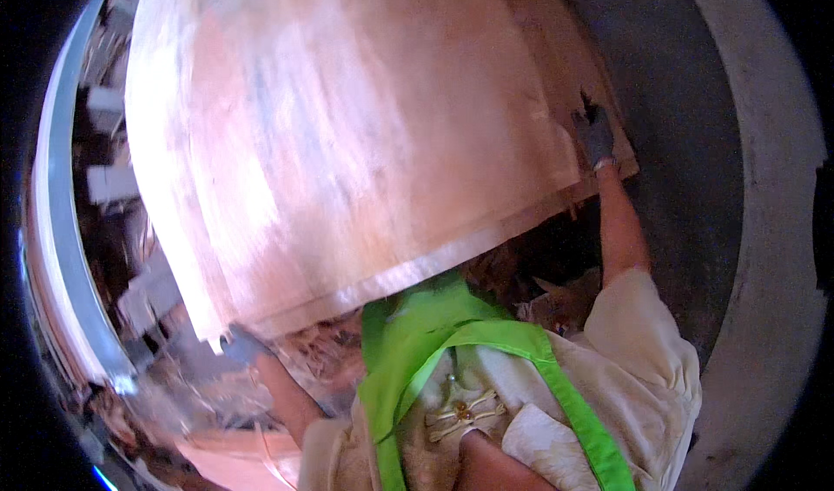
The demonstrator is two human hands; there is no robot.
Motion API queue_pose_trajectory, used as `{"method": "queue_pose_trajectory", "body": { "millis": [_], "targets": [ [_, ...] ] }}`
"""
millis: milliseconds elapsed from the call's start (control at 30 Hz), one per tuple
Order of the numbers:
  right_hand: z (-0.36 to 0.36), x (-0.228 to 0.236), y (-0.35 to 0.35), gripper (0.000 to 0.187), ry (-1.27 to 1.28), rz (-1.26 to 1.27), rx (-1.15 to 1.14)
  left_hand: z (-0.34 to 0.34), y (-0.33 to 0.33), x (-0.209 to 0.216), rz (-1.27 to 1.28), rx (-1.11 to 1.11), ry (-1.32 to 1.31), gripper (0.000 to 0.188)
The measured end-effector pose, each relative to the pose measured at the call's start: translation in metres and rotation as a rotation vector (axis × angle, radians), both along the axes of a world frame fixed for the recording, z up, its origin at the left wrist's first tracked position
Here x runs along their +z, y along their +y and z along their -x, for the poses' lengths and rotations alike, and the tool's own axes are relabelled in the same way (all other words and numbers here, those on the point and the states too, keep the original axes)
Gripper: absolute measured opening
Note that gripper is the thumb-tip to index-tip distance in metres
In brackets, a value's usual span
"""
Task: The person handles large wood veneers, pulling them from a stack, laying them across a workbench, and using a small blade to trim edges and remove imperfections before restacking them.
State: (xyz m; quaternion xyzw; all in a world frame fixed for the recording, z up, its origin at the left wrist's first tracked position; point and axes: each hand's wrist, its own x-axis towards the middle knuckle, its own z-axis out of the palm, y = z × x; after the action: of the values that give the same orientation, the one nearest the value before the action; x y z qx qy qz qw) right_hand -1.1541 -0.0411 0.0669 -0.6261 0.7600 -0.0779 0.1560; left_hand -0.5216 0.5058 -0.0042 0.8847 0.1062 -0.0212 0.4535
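Observation:
A large, light-brown wooden panel [347, 143], plywood by its look, fills the middle of the head view and shines at its left. At its near left corner my left hand [246, 345], in a grey glove, is closed round the edge. My right hand [595, 135], gloved too, lies on top of the panel by its right edge, with the fingers stretched out. A small dark patch shows at those fingertips, too blurred to name. The panel's far end runs out of the picture.
Below the panel lies a jumble of brownish scraps [326, 352]. White blocks [111, 182] and a pale curved rail [65, 222] stand at the left. A dark grey strip [682, 135] and lighter floor [773, 230] run along the right. My green apron [434, 313] hangs close to the near edge.

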Motion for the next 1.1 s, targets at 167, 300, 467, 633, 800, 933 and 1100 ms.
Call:
{"method": "queue_pose_trajectory", "body": {
  "millis": [167, 300, 467, 633, 800, 933, 1100],
  "targets": [
    [0.046, 0.0, 0.129, 0.054, -0.156, 0.002, -0.052, 0.138, -0.095, 0.05, -0.425, -0.923, -0.36, 0.065],
    [0.03, -0.006, 0.163, 0.043, -0.054, -0.209, 0.043, 0.206, -0.149, 0.052, -0.812, -1.468, -0.532, 0.069],
    [0.036, -0.014, 0.178, 0.042, -0.387, 0.01, 0.073, 0.211, -0.165, 0.037, -0.947, -1.614, -0.247, 0.066],
    [0.116, -0.04, 0.251, 0.049, -0.242, -0.196, 0.01, 0.204, -0.165, 0.034, -0.999, -1.647, -0.278, 0.065],
    [0.154, -0.053, 0.251, 0.057, -0.129, -0.082, -0.219, 0.206, -0.176, 0.044, -1.056, -1.696, -0.211, 0.067],
    [0.182, -0.057, 0.227, 0.059, -0.083, -0.099, -0.283, 0.205, -0.185, 0.054, -1.161, -1.748, -0.142, 0.067],
    [0.231, -0.068, 0.233, 0.057, -0.047, -0.052, -0.327, 0.207, -0.192, 0.058, -1.217, -1.76, -0.07, 0.066]
  ]
}}
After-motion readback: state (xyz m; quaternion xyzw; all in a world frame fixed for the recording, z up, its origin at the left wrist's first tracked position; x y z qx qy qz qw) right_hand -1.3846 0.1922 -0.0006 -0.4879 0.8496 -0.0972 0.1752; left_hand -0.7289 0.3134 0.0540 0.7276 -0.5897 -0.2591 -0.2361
